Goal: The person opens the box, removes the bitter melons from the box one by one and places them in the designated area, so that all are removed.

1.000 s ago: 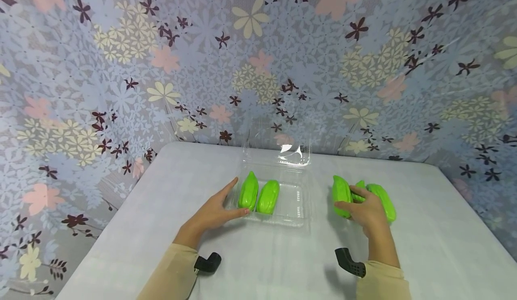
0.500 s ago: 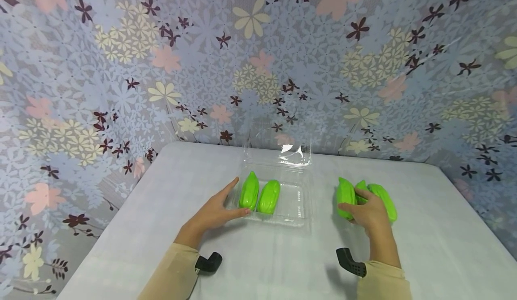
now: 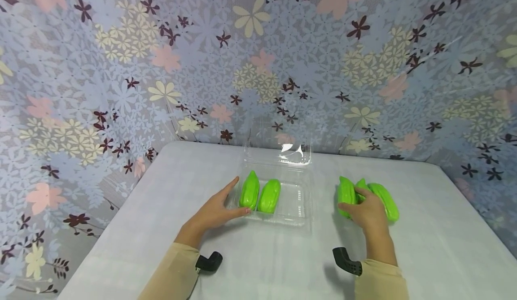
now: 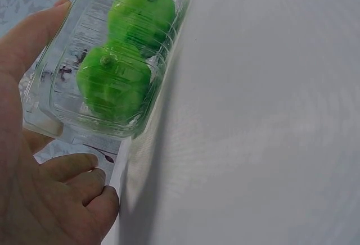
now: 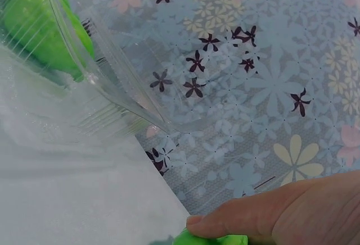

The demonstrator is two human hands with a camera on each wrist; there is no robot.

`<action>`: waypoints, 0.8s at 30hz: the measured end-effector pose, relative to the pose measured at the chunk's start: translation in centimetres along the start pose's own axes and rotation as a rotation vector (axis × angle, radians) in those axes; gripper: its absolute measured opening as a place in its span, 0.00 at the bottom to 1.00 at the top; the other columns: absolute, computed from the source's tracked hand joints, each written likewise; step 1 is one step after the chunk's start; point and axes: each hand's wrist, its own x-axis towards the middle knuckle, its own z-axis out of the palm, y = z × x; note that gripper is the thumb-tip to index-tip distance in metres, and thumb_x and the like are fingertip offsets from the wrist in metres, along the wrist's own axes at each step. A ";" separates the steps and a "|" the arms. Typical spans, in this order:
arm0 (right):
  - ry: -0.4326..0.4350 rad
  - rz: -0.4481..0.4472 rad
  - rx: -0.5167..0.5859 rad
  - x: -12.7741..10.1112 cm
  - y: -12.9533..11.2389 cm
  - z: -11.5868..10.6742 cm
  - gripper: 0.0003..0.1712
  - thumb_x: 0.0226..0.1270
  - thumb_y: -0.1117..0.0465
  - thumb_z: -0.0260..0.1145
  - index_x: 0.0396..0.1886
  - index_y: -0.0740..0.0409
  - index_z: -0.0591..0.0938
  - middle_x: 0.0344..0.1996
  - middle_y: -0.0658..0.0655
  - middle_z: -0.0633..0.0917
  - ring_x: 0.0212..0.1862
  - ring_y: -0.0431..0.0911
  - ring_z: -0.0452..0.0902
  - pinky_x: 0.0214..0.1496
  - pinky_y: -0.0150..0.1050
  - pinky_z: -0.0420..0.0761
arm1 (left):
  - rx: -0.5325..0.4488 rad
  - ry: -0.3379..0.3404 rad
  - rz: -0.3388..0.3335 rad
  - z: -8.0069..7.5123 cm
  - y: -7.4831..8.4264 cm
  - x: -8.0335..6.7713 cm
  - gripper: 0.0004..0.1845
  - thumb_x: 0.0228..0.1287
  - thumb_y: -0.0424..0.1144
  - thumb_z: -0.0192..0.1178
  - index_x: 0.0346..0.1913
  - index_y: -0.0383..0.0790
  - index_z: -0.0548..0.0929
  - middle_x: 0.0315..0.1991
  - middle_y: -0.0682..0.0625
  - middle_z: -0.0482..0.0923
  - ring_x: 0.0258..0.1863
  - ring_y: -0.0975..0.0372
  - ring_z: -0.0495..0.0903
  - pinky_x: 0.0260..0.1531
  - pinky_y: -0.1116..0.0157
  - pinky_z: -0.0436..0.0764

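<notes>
A clear plastic clamshell box [image 3: 296, 201] lies open on the white table [image 3: 282, 264], its lid [image 3: 282, 152] standing up at the back. Two green gourds [image 3: 249, 190] [image 3: 269, 196] lie side by side in its left half, also seen through the wall in the left wrist view [image 4: 115, 82]. My left hand [image 3: 214, 212] rests against the box's front-left corner, index finger straight along the side and thumb at the front edge. To the right, three more green gourds lie together on the table. My right hand [image 3: 367, 212] grips the leftmost gourd [image 3: 346, 192], thumb on its left side.
The other two loose gourds [image 3: 383, 199] touch the one being held. A flowered cloth backdrop [image 3: 258, 67] rises right behind the table. Black wrist mounts [image 3: 210, 262] [image 3: 347, 264] sit at both cuffs. The right half of the box holds nothing.
My right hand has drawn the leftmost loose gourd slightly right, closer to the other two. The left hand and the box have stayed put.
</notes>
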 end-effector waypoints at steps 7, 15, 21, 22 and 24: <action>0.021 -0.037 -0.011 -0.1 -0.2 0.2 0.49 0.63 0.56 0.73 0.76 0.72 0.59 0.71 0.78 0.61 0.71 0.73 0.54 0.71 0.66 0.58 | -0.011 0.003 0.007 0.1 -0.1 0.1 0.56 0.53 0.63 0.73 0.81 0.58 0.53 0.79 0.47 0.52 0.77 0.47 0.52 0.71 0.39 0.55; 0.051 -0.106 -0.034 0.1 0.0 0.6 0.47 0.62 0.61 0.73 0.73 0.78 0.60 0.70 0.82 0.58 0.71 0.74 0.51 0.72 0.66 0.55 | -0.021 -0.004 0.018 0.0 -0.2 0.1 0.56 0.54 0.61 0.74 0.81 0.57 0.53 0.79 0.46 0.53 0.77 0.47 0.52 0.71 0.39 0.55; 0.079 -0.132 -0.062 0.2 0.0 1.2 0.45 0.60 0.63 0.73 0.71 0.79 0.63 0.68 0.82 0.61 0.70 0.74 0.53 0.72 0.65 0.56 | -0.016 -0.001 0.023 0.1 -0.3 0.1 0.56 0.54 0.60 0.73 0.81 0.57 0.53 0.79 0.46 0.53 0.76 0.46 0.53 0.71 0.39 0.56; 0.085 -0.134 -0.063 0.2 0.0 1.3 0.44 0.60 0.63 0.73 0.70 0.79 0.64 0.68 0.81 0.63 0.70 0.74 0.55 0.72 0.65 0.57 | -0.016 -0.001 0.022 0.1 -0.2 0.1 0.56 0.54 0.61 0.73 0.81 0.58 0.53 0.79 0.46 0.53 0.76 0.46 0.53 0.71 0.40 0.56; 0.097 -0.130 -0.071 0.1 -0.1 1.4 0.42 0.60 0.64 0.72 0.69 0.77 0.66 0.67 0.79 0.66 0.69 0.73 0.58 0.71 0.65 0.60 | -0.019 -0.002 0.020 0.0 -0.2 0.1 0.56 0.54 0.61 0.73 0.81 0.59 0.53 0.79 0.47 0.53 0.76 0.47 0.53 0.71 0.40 0.56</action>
